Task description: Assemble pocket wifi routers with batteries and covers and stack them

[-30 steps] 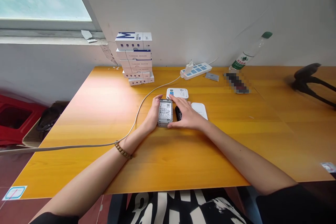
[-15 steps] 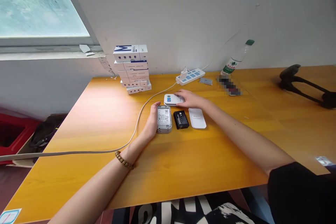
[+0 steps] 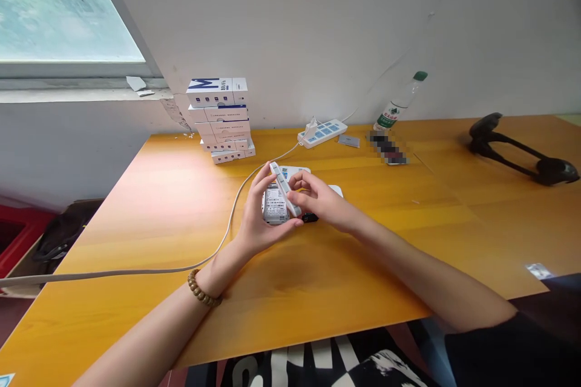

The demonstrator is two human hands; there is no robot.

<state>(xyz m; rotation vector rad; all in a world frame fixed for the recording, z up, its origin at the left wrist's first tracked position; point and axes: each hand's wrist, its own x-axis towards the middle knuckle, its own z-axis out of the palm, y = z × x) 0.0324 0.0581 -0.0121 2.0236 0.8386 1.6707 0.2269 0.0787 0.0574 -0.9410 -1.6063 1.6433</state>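
A slim white pocket device [image 3: 282, 183], tilted up on its edge, is between my hands above the table. My left hand [image 3: 258, 213] spans it, fingers at its upper end and thumb near the lower end. Fingertips of my right hand [image 3: 318, 196] pinch it from the right. Below it, next to my left palm, lies a stack of open device bodies with a printed label [image 3: 273, 205]. A black battery [image 3: 310, 217] is mostly hidden under my right hand. Behind the hands lies another white device [image 3: 297, 172], and a white back cover [image 3: 336, 190] peeks out beyond my right hand.
Stacked white boxes [image 3: 222, 115] stand by the wall. A power strip [image 3: 323, 133] has a plug in it, and a pale cable [image 3: 232, 217] runs left across the table. Further right are a grey card [image 3: 348, 141], a bottle [image 3: 399, 103] and a black stand-like object [image 3: 517, 148].
My right hand has lifted a white device from the pile behind and brought it toward me. My left hand has moved off the labelled stack's side and closed around the device's ends.
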